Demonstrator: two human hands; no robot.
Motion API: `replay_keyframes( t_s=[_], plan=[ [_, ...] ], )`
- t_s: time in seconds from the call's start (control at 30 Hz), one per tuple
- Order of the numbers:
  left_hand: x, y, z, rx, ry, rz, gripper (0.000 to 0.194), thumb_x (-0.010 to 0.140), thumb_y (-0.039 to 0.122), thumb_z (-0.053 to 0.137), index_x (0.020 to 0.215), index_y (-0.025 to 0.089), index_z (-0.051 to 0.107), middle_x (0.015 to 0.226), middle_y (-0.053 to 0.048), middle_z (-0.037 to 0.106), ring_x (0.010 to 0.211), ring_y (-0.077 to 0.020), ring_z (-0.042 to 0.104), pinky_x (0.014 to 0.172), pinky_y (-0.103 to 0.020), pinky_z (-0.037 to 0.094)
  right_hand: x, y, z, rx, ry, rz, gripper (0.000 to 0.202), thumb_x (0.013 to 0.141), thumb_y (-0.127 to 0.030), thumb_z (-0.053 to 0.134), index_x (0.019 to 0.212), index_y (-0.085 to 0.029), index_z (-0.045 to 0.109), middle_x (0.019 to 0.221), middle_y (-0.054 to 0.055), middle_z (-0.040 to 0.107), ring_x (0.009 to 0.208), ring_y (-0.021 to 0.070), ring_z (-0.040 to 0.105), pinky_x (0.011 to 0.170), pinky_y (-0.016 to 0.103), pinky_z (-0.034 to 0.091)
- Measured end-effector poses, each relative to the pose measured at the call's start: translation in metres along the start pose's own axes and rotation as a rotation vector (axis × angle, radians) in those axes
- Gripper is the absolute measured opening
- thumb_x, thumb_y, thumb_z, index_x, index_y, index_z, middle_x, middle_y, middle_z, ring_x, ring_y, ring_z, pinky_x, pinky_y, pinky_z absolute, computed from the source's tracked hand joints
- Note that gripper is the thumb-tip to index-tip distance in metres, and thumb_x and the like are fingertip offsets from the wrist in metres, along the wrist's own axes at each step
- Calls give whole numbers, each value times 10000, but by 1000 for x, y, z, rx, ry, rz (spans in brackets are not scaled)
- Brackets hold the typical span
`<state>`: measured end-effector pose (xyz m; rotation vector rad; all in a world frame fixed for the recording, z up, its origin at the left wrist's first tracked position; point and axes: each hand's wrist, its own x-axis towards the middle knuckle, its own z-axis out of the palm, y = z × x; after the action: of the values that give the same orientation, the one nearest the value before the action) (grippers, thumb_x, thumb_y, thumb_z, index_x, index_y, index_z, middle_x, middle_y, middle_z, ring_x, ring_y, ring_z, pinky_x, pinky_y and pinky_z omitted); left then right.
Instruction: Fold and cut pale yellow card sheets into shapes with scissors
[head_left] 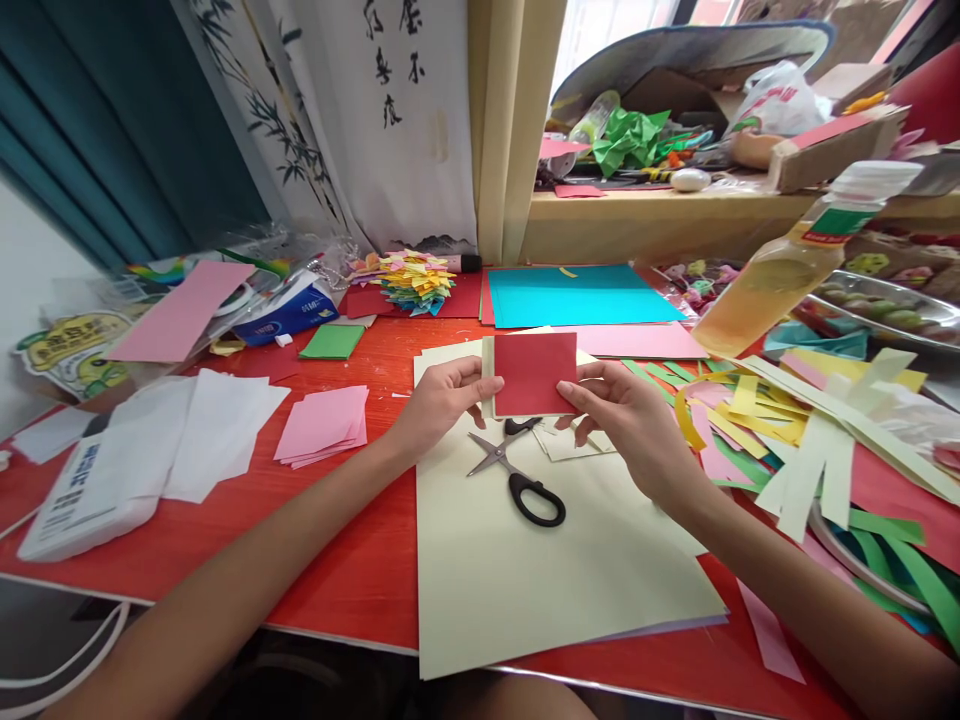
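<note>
A red paper square (535, 374) lies over a cream piece (487, 380) that shows along its left side. My left hand (448, 403) pinches the left edge of these papers, thumb on top. At their right edge my right hand (616, 408) holds them between thumb and fingers. Below the hands, black-handled scissors (537, 499) rest with blades apart on large cream sheets (540, 600). Small cream pieces (574, 443) lie partly hidden behind my right hand.
Pink squares (324, 425), a green square (332, 341) and white sheets (221, 430) are at left. Blue paper (581, 294) and a folded-paper ball (417, 282) stand behind. A bottle (780, 275) and paper strips (750, 415) are at right.
</note>
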<state>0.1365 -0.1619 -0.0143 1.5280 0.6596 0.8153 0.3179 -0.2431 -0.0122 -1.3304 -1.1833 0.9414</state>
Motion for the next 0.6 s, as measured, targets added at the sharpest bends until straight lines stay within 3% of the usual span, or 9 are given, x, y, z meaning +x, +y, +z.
replay_keyframes(
  t_s=[0.1,0.27,0.6],
  plan=[
    [-1,-1,0,50,3,-17,222,746,359,612,773,141,582,637,26,494,515,-64,482,419,-177,388,-2,-1,0,-26,22,-24,241,752,-425,620,753,-201,529,722,3,566,572,124,587,489,247,467],
    [-2,0,2,103,16,-42,240,757,381,606,745,150,543,526,70,373,383,-20,324,359,-185,214,-3,-1,-1,-74,42,-54,278,782,-488,552,762,-211,543,698,27,581,561,149,584,513,290,471],
    [-3,-2,7,103,6,-94,244,732,358,639,790,141,544,592,52,454,389,-14,320,362,-197,209,-4,0,0,-140,31,-18,241,800,-470,538,870,-240,552,824,36,658,617,176,643,565,316,524]
  ],
)
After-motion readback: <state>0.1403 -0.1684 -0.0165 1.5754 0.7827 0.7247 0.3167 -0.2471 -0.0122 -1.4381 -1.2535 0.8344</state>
